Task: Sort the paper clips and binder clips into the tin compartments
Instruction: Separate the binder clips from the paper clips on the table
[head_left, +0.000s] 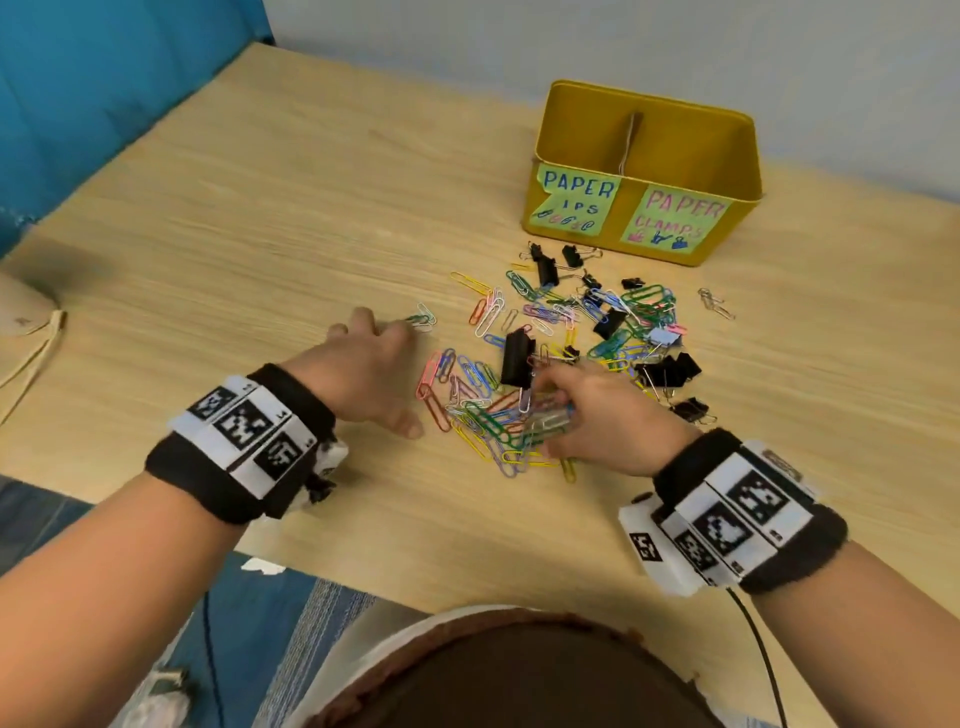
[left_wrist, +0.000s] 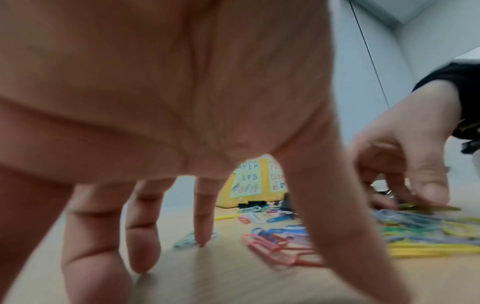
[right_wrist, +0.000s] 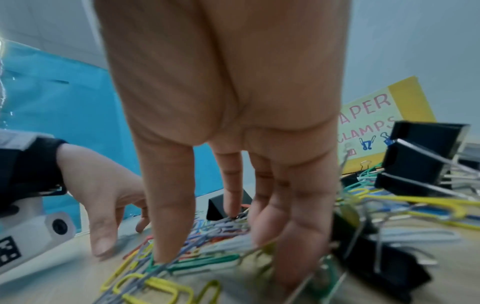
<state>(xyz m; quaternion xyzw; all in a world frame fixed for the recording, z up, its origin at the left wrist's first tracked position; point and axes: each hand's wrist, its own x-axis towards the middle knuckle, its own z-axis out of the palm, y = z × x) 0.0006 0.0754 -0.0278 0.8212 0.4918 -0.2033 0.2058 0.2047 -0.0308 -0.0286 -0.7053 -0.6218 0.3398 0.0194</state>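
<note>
A heap of coloured paper clips (head_left: 524, 332) mixed with black binder clips (head_left: 517, 358) lies on the wooden table in front of a yellow tin (head_left: 626, 218). A cardboard divider splits the tin, which is labelled paper clips on the left and paper clamps on the right. My right hand (head_left: 553, 415) reaches down into the near side of the heap and pinches a bunch of paper clips (right_wrist: 207, 261) between thumb and fingers. My left hand (head_left: 387, 358) rests spread on the table left of the heap, and its fingertip (left_wrist: 201, 240) touches a small light-blue cluster of clips (left_wrist: 185, 240).
A few silver clips (head_left: 717, 304) lie apart at the right of the heap. A white object with a cable (head_left: 26, 317) sits at the table's left edge. Blue fabric (head_left: 104, 104) hangs beyond the left side, and a wall stands behind the tin.
</note>
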